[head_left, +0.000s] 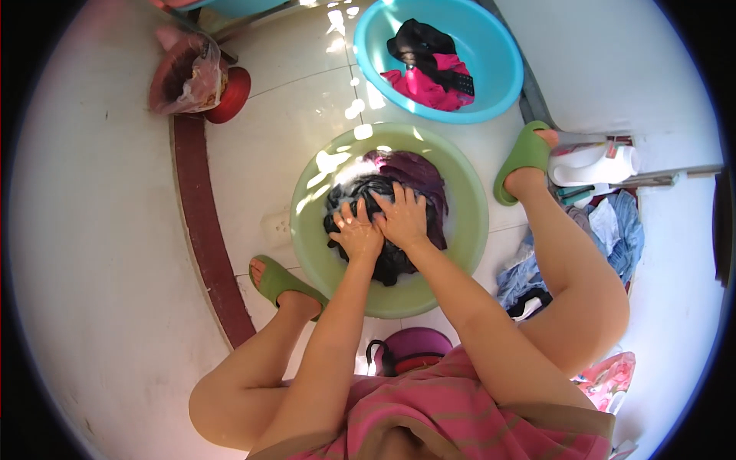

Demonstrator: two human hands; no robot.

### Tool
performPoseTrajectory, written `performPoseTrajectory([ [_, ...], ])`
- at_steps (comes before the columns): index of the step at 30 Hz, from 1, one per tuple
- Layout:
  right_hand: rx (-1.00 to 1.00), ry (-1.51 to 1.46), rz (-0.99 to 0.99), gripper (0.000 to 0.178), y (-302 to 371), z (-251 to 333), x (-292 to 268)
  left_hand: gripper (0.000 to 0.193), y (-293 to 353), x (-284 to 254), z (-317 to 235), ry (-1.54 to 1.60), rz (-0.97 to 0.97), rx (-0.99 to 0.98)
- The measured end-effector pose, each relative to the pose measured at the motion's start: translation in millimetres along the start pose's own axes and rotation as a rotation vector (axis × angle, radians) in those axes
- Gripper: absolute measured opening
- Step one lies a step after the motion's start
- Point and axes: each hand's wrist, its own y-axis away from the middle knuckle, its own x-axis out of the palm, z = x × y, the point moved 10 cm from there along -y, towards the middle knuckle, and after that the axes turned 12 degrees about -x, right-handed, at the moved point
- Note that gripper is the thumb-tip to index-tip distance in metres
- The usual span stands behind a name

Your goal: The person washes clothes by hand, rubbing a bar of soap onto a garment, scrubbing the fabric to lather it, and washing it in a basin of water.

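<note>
Between my feet stands a pale green basin point(314, 253) with soapy water and wet laundry in it. Black cloth point(395, 264) bunches in its middle, and a dark purple garment point(414, 170) lies along the far right side of the heap. My left hand point(358, 231) rests on the black cloth with its fingers spread. Beside it, thumbs close together, my right hand point(402, 217) presses on the same cloth, fingers also apart. What lies under my palms is hidden.
A blue basin point(498, 84) holding black and pink clothes point(429, 88) stands beyond. At right are a white bottle point(594, 165) and a pile of denim clothes point(625, 230). A red bin point(170, 80) with a plastic liner sits far left. Green slippers point(280, 282) are on my feet.
</note>
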Motion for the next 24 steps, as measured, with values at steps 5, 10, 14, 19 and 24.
performPoseTrajectory([
  [5,0.271,-0.347,0.597,0.044,-36,-45,60,0.047,-56,11,-25,-0.095,0.195,0.079],
  [10,0.064,-0.444,0.458,0.044,-48,-56,106,0.057,-85,54,-18,-0.112,0.166,0.149],
  [14,0.053,-0.467,0.358,0.044,-57,-43,105,0.044,-64,8,-4,0.030,-0.542,0.315],
  [19,0.201,-0.404,0.104,0.044,-70,-79,69,0.049,-86,-13,-29,0.494,0.233,0.000],
  [24,0.081,-1.168,0.205,0.032,-58,-21,-19,0.050,-40,-38,21,1.668,0.478,-0.373],
])
